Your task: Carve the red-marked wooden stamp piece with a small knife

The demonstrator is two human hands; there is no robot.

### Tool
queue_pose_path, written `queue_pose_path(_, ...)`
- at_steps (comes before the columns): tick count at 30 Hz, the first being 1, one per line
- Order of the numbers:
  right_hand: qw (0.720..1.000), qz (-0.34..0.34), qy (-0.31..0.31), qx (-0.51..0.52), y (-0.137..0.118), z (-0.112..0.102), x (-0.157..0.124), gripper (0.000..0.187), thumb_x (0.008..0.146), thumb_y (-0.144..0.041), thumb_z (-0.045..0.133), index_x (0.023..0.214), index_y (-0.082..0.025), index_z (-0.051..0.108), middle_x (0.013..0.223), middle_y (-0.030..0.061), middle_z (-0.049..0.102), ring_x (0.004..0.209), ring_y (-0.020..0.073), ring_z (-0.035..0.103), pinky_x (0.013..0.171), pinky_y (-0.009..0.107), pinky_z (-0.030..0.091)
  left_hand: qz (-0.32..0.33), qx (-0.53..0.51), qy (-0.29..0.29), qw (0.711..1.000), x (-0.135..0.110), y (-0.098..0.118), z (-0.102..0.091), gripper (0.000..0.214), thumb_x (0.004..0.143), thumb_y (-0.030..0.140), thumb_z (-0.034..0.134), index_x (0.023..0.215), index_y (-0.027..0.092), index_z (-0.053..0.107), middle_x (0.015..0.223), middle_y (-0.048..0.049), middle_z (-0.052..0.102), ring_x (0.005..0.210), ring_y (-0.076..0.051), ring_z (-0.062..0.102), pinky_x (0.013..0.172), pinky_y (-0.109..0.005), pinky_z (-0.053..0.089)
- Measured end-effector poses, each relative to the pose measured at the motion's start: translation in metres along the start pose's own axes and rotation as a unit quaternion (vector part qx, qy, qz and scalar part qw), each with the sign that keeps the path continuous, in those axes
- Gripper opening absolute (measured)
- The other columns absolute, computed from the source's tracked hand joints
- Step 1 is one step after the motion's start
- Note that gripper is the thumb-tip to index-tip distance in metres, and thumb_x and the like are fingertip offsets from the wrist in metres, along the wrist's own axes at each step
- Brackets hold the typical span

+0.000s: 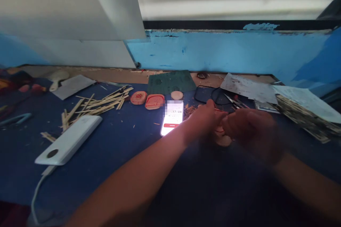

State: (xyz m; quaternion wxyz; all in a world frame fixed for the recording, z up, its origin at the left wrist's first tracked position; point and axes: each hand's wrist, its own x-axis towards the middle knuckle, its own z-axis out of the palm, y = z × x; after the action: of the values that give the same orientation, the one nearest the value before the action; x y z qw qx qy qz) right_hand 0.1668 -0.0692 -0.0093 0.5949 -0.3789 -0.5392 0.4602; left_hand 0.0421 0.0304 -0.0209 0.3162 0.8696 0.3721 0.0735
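Reddish wooden piece (220,129) sitting between my hands, just above dark blue tabletop; blur hiding its exact shape. Left hand (204,118) reaching in from lower left, right hand (249,131) curling over from right, both apparently closing on piece, though grip hard to make out. Nearby lying: two orange ovals (138,97), one pale disc (177,95), one lit phone (172,118), one white power bank (68,140), many thin wooden sticks (98,104).
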Motion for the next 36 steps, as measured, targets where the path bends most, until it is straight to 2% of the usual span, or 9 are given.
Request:
queue_pose_path(4, 0.999, 0.009, -0.011, 0.035, 0.005, -0.003, 0.004, 0.047, 0.099, -0.04, 0.058, 0.057, -0.025, 0.043, 0.053, -0.0026, 0.031, 0.049, 0.0163, 0.032, 0.048, 0.033, 0.032, 0.044, 0.077, -0.007, 0.996, 0.0, -0.002, 0.004, 0.026, 0.103, 0.032, 0.057, 0.125, 0.017, 0.054, 0.117, -0.0163, 0.072, 0.098, -0.026, 0.075, 0.079, -0.032, 0.054)
queue_pose_path(9, 0.993, -0.063, -0.03, -0.096, 0.006, -0.013, 0.004, 0.049, 0.105, -0.049, 0.047, 0.063, -0.024, 0.047, 0.059, -0.0001, 0.045, 0.056, 0.0183, 0.046, 0.054, 0.034, 0.044, 0.044, 0.116, -0.002, 0.992, -0.004, -0.001, 0.005, 0.023, 0.104, 0.02, 0.05, 0.125, 0.016, 0.058, 0.112, -0.0162, 0.072, 0.093, -0.025, 0.075, 0.076, -0.032, 0.054)
queue_pose_path(11, 0.965, -0.108, -0.03, -0.238, 0.008, -0.018, 0.002, 0.043, 0.107, -0.047, 0.046, 0.072, -0.023, 0.055, 0.065, 0.0008, 0.054, 0.058, 0.0179, 0.053, 0.054, 0.032, 0.044, 0.043, 0.12, 0.005, 0.992, -0.006, -0.002, 0.007, 0.024, 0.105, 0.019, 0.048, 0.125, 0.015, 0.06, 0.11, -0.0157, 0.072, 0.091, -0.025, 0.074, 0.076, -0.032, 0.054)
queue_pose_path(15, 0.855, -0.199, 0.044, -0.477, 0.011, -0.022, 0.004, 0.015, 0.103, -0.032, 0.058, 0.091, -0.023, 0.058, 0.059, -0.0046, 0.057, 0.044, 0.0128, 0.051, 0.045, 0.026, 0.033, 0.075, 0.151, 0.019, 0.986, -0.003, -0.006, 0.012, 0.026, 0.107, 0.027, 0.047, 0.122, 0.014, 0.064, 0.113, -0.0164, 0.069, 0.085, -0.023, 0.073, 0.072, -0.032, 0.054)
queue_pose_path(18, 0.814, -0.237, 0.075, -0.524, 0.013, -0.022, 0.008, 0.012, 0.098, -0.028, 0.066, 0.102, -0.023, 0.055, 0.053, -0.0089, 0.054, 0.039, 0.0123, 0.053, 0.042, 0.024, 0.034, 0.109, 0.199, 0.022, 0.974, 0.0, -0.007, 0.015, 0.029, 0.107, 0.023, 0.044, 0.122, 0.013, 0.066, 0.115, -0.017, 0.066, 0.084, -0.022, 0.072, 0.073, -0.032, 0.054)
queue_pose_path(23, 0.764, -0.293, 0.118, -0.563, 0.011, -0.02, 0.008, 0.006, 0.1, -0.023, 0.062, 0.106, -0.022, 0.063, 0.051, -0.0068, 0.059, 0.04, 0.014, 0.058, 0.045, 0.025, 0.041, 0.124, 0.219, 0.046, 0.967, 0.0, -0.005, 0.015, 0.034, 0.108, 0.026, 0.04, 0.125, 0.016, 0.067, 0.117, -0.0164, 0.067, 0.081, -0.025, 0.071, 0.071, -0.036, 0.055)
queue_pose_path(27, 0.761, -0.315, 0.136, -0.55, 0.011, -0.017, 0.003, 0.011, 0.099, -0.021, 0.063, 0.11, -0.024, 0.065, 0.054, -0.0053, 0.063, 0.042, 0.0157, 0.06, 0.049, 0.028, 0.047, 0.111, 0.178, 0.076, 0.975, 0.005, -0.008, 0.021, 0.039, 0.11, 0.026, 0.033, 0.123, 0.016, 0.069, 0.112, -0.014, 0.072, 0.089, -0.025, 0.072, 0.076, -0.036, 0.055)
queue_pose_path(32, 0.727, -0.342, 0.143, -0.577, 0.014, -0.012, 0.002, 0.009, 0.1, -0.023, 0.06, 0.106, -0.024, 0.067, 0.056, -0.0033, 0.063, 0.043, 0.0172, 0.059, 0.047, 0.03, 0.045, 0.134, 0.164, 0.074, 0.974, 0.013, -0.017, 0.028, 0.034, 0.109, 0.027, 0.041, 0.125, 0.018, 0.069, 0.114, -0.0127, 0.073, 0.093, -0.023, 0.072, 0.077, -0.031, 0.054)
queue_pose_path(36, 0.755, -0.286, 0.136, -0.574, 0.009, -0.008, -0.001, 0.009, 0.101, -0.025, 0.059, 0.107, -0.024, 0.066, 0.059, -0.0004, 0.066, 0.048, 0.0193, 0.062, 0.051, 0.033, 0.047, 0.146, 0.17, 0.074, 0.972, 0.013, -0.018, 0.028, 0.034, 0.108, 0.027, 0.042, 0.126, 0.018, 0.071, 0.111, -0.013, 0.073, 0.089, -0.023, 0.072, 0.073, -0.031, 0.053)
